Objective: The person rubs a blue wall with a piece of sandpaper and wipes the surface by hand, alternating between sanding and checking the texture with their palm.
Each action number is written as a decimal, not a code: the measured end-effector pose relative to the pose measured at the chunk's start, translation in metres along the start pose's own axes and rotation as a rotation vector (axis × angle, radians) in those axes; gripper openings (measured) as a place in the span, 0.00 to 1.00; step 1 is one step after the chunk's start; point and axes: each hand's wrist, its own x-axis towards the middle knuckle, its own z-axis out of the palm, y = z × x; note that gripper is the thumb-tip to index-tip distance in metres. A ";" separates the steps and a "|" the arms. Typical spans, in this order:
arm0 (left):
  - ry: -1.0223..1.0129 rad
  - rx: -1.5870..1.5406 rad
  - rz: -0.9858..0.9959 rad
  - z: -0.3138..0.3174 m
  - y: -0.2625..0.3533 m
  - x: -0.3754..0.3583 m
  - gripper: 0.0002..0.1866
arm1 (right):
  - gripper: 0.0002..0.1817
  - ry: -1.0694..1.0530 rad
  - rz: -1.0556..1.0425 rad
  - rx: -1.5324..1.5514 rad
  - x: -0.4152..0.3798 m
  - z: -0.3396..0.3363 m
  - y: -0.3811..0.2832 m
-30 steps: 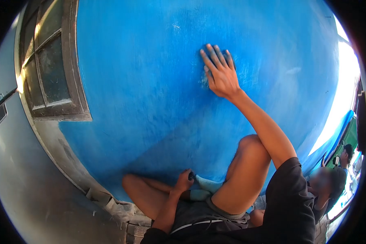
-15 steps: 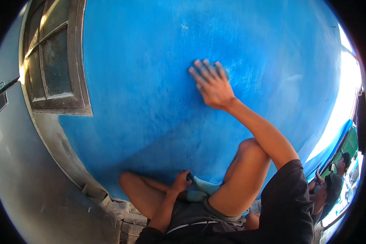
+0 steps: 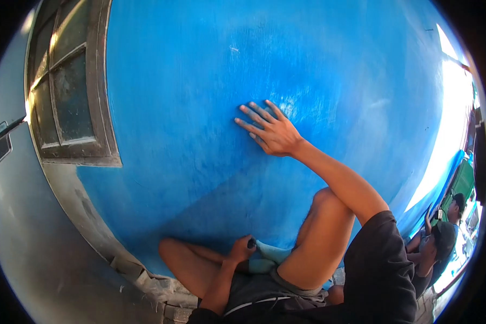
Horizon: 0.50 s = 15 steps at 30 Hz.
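Observation:
Against the blue wall, my right hand lies with its fingers spread, near the middle of the view. Nothing shows between its fingers. Low in the view, close to my crossed legs, my left hand is closed around a small dark object that I cannot make out. A light blue sock is just beside that hand. The wall around my right hand has a shiny patch and a few faint marks.
A wooden-framed window is at the upper left, beside a grey metal surface. Rubble lies along the wall's foot. Two people in caps are at the lower right, near a green panel.
My right hand has moved down and slightly left on the wall, its fingers now pointing more to the left. The view has shifted a little. My left hand stays closed near my legs.

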 end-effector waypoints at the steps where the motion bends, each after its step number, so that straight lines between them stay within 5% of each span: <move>1: 0.015 0.023 0.017 -0.001 0.004 0.001 0.15 | 0.29 0.023 0.079 -0.022 0.003 -0.002 0.003; 4: -0.063 0.045 -0.065 -0.003 0.008 0.001 0.15 | 0.30 0.056 0.196 -0.019 0.000 0.000 0.003; 10: -0.089 0.074 -0.070 0.000 0.002 0.000 0.18 | 0.31 0.059 0.110 -0.056 0.003 -0.001 0.009; 12: -0.093 0.051 -0.079 -0.002 0.006 0.000 0.18 | 0.31 0.100 0.336 -0.068 0.003 -0.003 0.014; 15: -0.095 0.027 -0.090 -0.003 0.011 0.001 0.18 | 0.30 0.103 0.220 -0.060 -0.006 0.000 0.005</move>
